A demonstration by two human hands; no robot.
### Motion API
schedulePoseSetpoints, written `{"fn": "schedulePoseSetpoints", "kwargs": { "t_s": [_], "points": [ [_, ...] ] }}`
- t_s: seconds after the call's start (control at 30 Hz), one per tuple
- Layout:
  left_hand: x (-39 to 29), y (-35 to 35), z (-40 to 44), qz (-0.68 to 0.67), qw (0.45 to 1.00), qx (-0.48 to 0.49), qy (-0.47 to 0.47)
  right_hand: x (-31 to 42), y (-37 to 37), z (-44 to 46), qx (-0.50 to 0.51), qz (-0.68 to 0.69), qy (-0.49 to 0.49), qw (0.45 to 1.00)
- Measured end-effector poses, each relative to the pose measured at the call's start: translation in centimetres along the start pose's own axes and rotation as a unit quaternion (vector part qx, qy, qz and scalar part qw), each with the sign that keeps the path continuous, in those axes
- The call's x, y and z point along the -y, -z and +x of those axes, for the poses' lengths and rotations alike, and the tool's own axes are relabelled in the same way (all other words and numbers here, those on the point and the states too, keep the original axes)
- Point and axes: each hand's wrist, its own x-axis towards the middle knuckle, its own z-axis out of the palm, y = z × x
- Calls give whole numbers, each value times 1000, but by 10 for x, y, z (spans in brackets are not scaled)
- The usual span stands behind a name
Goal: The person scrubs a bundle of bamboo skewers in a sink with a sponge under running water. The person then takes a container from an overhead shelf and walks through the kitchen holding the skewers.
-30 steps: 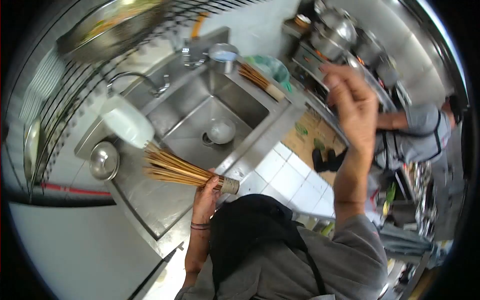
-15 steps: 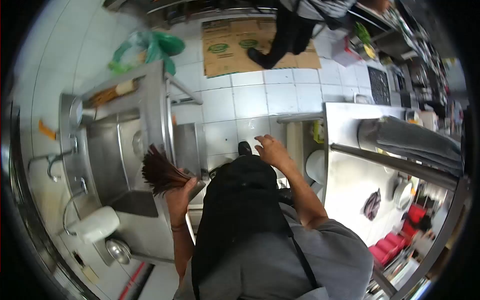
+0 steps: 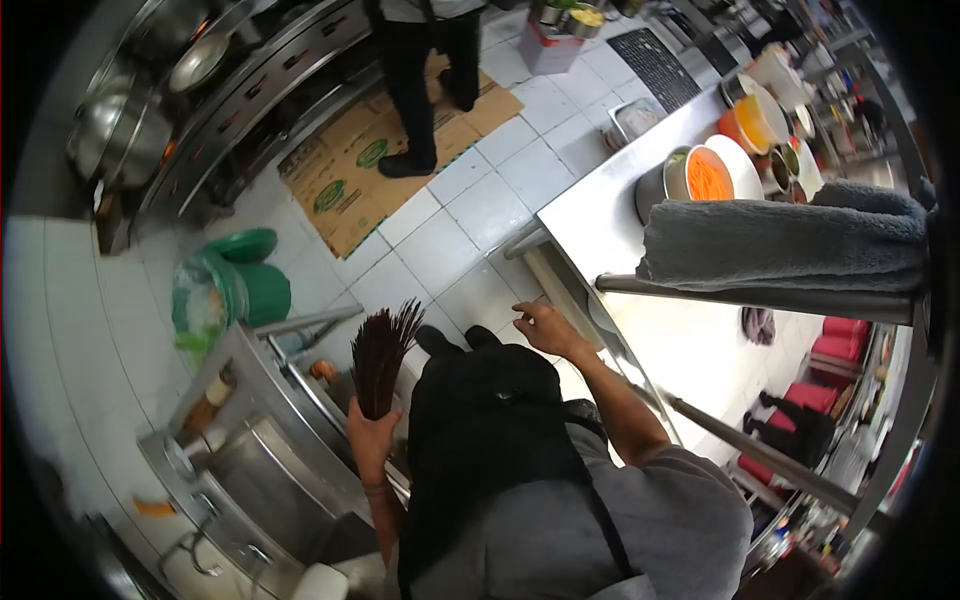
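My left hand (image 3: 373, 430) is wrapped round the base of a short brush (image 3: 382, 358), a bundle of stiff dark-brown bristles fanning upward. It holds the brush beside the steel sink unit, above the floor. My right hand (image 3: 540, 328) hangs in front of my body near the steel table's edge, with its fingers loosely bent and apart. Nothing shows in that hand.
At the left is a steel sink (image 3: 275, 490), with a green bin (image 3: 262, 293) beyond it. A person stands on flattened cardboard (image 3: 345, 190) by the stove. The steel table (image 3: 600, 205) at right carries a pot of orange shreds (image 3: 708, 175); a grey towel (image 3: 780, 240) hangs over a rail.
My view and body have turned right, away from the sink. The brush has swung from pointing sideways over the sink edge to pointing up and forward. Both feet now show.
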Motion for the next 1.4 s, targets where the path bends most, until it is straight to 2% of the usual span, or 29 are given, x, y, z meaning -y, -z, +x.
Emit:
{"fn": "schedulePoseSetpoints", "kwargs": {
  "t_s": [0.1, 0.2, 0.23, 0.33, 0.47, 0.53, 0.7, 0.9, 1.13, 1.27, 1.4],
  "points": [
    [11, 7, 40, 64, 996, 34, -42, 6, -3, 6, -58, 18, -12, 998],
    [-4, 16, 86, 171, 980, 94, -39, 9, -17, 9, -119, 19, -24, 992],
    [-11, 19, 102, 250, 959, 97, -88, 12, -20, 13, -140, 19, -26, 990],
    [-14, 19, 154, 331, 930, 147, -61, 37, -30, 18, -184, 46, -44, 981],
    [-42, 21, 218, 380, 882, 260, -104, 75, -33, 22, -194, 74, -49, 977],
    [-52, 16, 241, 402, 871, 258, -113, 78, -37, 22, -190, 41, -63, 979],
    [-83, -9, 301, 495, 795, 304, -174, 92, -25, 20, -213, 19, -90, 973],
    [-147, -63, 350, 496, 768, 338, -224, 94, 29, 54, -273, 78, -83, 955],
    [-234, -127, 363, 402, 803, 353, -264, 86, 103, 122, -348, 186, -24, 919],
    [-269, -155, 384, 458, 743, 349, -341, 79, 126, 139, -345, 193, -52, 917],
    [-294, -188, 427, 448, 738, 387, -323, 74, 140, 143, -344, 203, -108, 910]
  ]
}}
